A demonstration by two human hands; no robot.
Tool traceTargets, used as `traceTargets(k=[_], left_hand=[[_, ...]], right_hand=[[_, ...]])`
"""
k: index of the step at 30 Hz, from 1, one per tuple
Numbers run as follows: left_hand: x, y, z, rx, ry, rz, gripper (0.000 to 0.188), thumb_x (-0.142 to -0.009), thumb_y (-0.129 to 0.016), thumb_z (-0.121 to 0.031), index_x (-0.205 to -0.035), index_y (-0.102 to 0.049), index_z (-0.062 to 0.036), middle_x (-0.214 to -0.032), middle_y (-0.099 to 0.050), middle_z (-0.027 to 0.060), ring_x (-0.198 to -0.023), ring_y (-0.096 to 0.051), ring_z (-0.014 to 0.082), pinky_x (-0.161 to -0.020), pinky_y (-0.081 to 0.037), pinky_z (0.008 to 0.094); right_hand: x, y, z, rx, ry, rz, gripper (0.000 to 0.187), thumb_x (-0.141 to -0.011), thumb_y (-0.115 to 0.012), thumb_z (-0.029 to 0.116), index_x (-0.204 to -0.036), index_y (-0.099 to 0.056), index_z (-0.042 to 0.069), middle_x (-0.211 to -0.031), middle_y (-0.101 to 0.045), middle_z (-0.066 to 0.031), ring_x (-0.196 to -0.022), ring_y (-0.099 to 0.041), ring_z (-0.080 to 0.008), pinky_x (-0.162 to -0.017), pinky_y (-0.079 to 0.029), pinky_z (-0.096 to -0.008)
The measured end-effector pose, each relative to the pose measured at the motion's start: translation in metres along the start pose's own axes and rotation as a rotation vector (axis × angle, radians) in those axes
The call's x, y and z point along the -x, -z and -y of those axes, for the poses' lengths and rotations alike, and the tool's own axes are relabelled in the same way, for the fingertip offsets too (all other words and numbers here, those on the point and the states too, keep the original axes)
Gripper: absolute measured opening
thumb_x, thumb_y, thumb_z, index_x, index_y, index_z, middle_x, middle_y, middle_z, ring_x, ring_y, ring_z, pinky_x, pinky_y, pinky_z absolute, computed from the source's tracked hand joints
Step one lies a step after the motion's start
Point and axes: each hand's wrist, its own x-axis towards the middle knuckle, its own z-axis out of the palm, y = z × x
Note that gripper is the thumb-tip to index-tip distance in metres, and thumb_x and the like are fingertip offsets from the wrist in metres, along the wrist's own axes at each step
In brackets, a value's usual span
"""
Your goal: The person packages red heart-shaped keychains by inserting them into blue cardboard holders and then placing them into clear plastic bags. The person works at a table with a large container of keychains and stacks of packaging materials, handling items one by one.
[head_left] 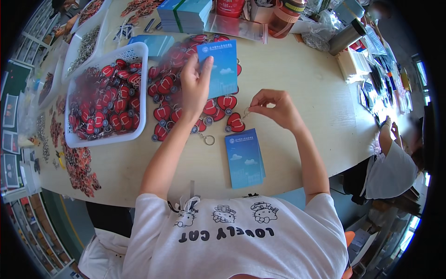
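Observation:
My left hand (195,86) grips a blue card (223,69) with white clouds, thumb on its front, held up over the table. My right hand (275,108) pinches the ring of a red heart-shaped keychain (235,123), which hangs or rests just left of the fingers. Below it lies a small stack of blue cards (243,158), slightly fanned. Loose red keychains (163,111) spread across the table beneath and beside my left hand. One metal key ring (209,140) sticks out from their near edge.
A white basket (143,93) full of red keychains stands at the left. Strapped blue cards (179,18), a reddish bottle (280,21) and a dark thermos (347,37) stand at the back. Small orange-red pieces (80,169) lie at the left edge. Another person (390,169) sits at the right.

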Motion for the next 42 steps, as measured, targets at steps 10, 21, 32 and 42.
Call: traceTargets(k=[10, 21, 32, 42], left_hand=[[0.019, -0.013, -0.001, 0.268, 0.215, 0.052, 0.020, -0.094, -0.061, -0.016, -0.106, -0.063, 0.0001, -0.095, -0.066, 0.0028, -0.083, -0.057, 0.0049, -0.073, -0.045, 0.0219], [0.021, -0.014, -0.012, 0.387, 0.280, -0.039, 0.018, -0.093, -0.063, -0.014, -0.106, -0.066, -0.0011, -0.094, -0.067, 0.0012, -0.083, -0.057, 0.0031, -0.074, -0.047, 0.0207], [0.023, -0.024, -0.018, 0.198, 0.026, -0.127, 0.019, -0.099, -0.052, -0.016, -0.111, -0.053, -0.0016, -0.100, -0.061, 0.0039, -0.088, -0.055, 0.0070, -0.079, -0.046, 0.0244], [0.026, -0.024, -0.029, 0.180, -0.023, -0.071, 0.019, -0.099, -0.049, -0.012, -0.114, -0.049, 0.0003, -0.104, -0.059, 0.0078, -0.094, -0.056, 0.0107, -0.083, -0.046, 0.0266]], right_hand=[[-0.065, -0.012, 0.034, -0.171, 0.183, -0.329, 0.010, -0.084, -0.071, 0.005, -0.088, -0.068, -0.003, -0.078, -0.069, -0.0056, -0.067, -0.063, -0.0090, -0.056, -0.052, -0.0223], [-0.065, -0.025, 0.038, -0.313, 0.129, -0.399, 0.022, -0.084, -0.071, 0.003, -0.102, -0.059, 0.000, -0.090, -0.068, -0.0069, -0.083, -0.062, -0.0082, -0.074, -0.049, -0.0212], [-0.056, -0.042, 0.057, -0.579, 0.158, -0.341, 0.031, -0.089, -0.066, 0.007, -0.116, -0.053, -0.004, -0.096, -0.067, -0.0078, -0.089, -0.062, -0.0103, -0.079, -0.051, -0.0245], [-0.055, -0.046, 0.065, -0.527, 0.261, -0.444, 0.020, -0.092, -0.064, 0.009, -0.104, -0.061, -0.006, -0.094, -0.067, -0.0059, -0.084, -0.060, -0.0068, -0.074, -0.050, -0.0213]])
